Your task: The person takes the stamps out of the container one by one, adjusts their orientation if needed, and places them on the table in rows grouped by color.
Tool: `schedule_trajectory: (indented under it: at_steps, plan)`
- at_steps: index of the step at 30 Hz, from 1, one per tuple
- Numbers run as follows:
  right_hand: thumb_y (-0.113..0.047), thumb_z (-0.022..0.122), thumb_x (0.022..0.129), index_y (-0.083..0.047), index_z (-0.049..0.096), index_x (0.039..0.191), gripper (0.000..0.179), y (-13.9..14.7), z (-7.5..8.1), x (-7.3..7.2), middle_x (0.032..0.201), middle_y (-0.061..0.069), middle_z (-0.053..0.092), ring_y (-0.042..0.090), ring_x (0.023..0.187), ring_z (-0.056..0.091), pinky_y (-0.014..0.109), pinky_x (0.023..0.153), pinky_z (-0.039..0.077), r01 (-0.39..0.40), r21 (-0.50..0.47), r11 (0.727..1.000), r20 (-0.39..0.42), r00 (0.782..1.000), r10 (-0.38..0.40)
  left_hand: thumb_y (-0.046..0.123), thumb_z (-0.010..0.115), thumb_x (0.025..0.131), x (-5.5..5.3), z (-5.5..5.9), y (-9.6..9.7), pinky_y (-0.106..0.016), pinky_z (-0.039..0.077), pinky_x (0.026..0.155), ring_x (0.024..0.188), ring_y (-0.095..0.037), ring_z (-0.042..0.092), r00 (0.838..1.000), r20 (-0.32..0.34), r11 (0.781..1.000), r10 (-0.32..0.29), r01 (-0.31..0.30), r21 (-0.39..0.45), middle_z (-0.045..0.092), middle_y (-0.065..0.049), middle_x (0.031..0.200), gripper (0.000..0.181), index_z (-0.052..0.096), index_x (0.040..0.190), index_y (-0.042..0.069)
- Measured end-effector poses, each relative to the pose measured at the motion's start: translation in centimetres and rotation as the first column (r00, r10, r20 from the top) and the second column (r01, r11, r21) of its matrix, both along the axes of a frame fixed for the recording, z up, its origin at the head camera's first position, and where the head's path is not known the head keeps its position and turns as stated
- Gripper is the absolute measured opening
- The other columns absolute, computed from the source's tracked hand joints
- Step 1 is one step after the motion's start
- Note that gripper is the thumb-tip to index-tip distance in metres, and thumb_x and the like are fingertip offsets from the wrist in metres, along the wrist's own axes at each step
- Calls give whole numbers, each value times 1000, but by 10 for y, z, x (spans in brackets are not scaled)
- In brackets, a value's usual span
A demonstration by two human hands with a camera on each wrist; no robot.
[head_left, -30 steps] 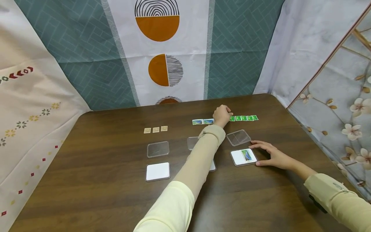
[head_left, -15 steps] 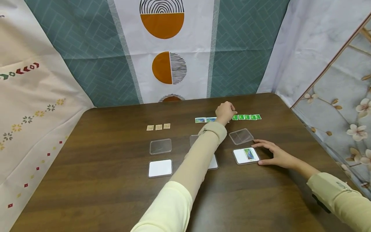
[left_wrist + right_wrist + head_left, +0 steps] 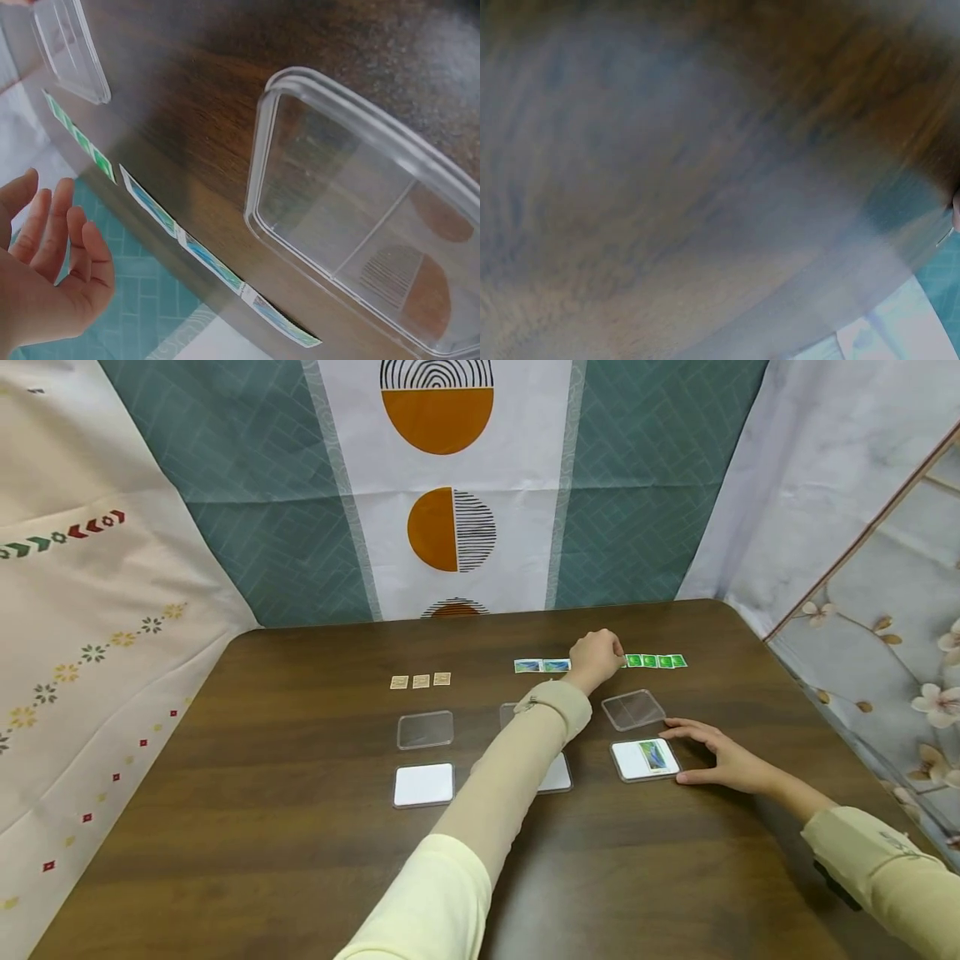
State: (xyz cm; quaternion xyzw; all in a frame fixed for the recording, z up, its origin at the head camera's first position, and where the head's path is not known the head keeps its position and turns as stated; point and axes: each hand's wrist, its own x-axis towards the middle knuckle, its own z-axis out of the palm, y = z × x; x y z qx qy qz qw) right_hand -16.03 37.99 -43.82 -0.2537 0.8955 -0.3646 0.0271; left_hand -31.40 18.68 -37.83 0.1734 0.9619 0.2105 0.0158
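My left hand (image 3: 597, 657) reaches over the near end of a row of several green stamps (image 3: 658, 661). In the left wrist view its fingers (image 3: 56, 232) are loosely bent and apart, with nothing seen between them. Beside it lies a row of blue-green landscape stamps (image 3: 542, 666), part of it hidden by the hand. My right hand (image 3: 723, 760) holds the right side of a clear case (image 3: 630, 762) with a white insert, thumb at the near corner and index finger at the far one. One landscape stamp (image 3: 654, 756) lies on that insert. The right wrist view is mostly blurred table.
Three tan stamps (image 3: 421, 681) lie at the left. Clear lids (image 3: 425, 730) stand behind the cases, one lid (image 3: 633, 710) near my right hand. Another white-filled case (image 3: 423, 785) sits at left; a middle case (image 3: 557, 775) is partly covered by my left arm.
My left hand has shifted slightly right along the green stamps and covers more of them. My right hand stays at the case. The head view has turned slightly left.
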Motion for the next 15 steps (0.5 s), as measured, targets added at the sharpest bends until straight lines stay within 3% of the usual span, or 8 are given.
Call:
schedule_trajectory:
  at_steps: [3, 6, 10, 15]
  plan:
    - [-10, 76, 77, -9, 52, 127, 56, -1, 0, 0, 142, 7, 37, -20, 124, 17, 23, 97, 29, 6, 17, 1000, -24, 1000, -6, 32, 66, 87, 5, 2, 0, -25, 49, 66, 79, -8, 64, 1000, -20, 999, -17, 16, -30, 70, 13, 93, 7, 71, 88, 26]
    - [-10, 76, 77, -8, 52, 127, 56, -1, 1, 0, 141, 12, 38, -21, 123, 17, 27, 97, 29, 8, 23, 1000, -19, 1000, -8, 34, 65, 88, 11, 5, -1, -24, 48, 64, 78, -7, 63, 998, -32, 996, -49, 46, -79, 69, 14, 90, 8, 69, 86, 26]
    - [-10, 75, 77, -9, 52, 128, 56, -1, 2, -1, 143, 3, 36, -20, 122, 16, 40, 95, 31, 16, 27, 1000, -13, 1000, -15, 37, 65, 88, 18, 11, -1, -23, 48, 62, 75, -5, 62, 996, -48, 991, -81, 75, -112, 67, 15, 86, 11, 67, 84, 27]
    - [-8, 75, 77, -7, 51, 128, 57, 0, -1, 1, 142, -16, 31, -20, 125, 17, 11, 96, 23, -21, 12, 1000, -57, 998, 22, 37, 64, 88, 29, 16, -6, -23, 48, 62, 73, -4, 61, 993, -49, 986, -112, 104, -133, 68, 16, 87, 11, 68, 85, 28]
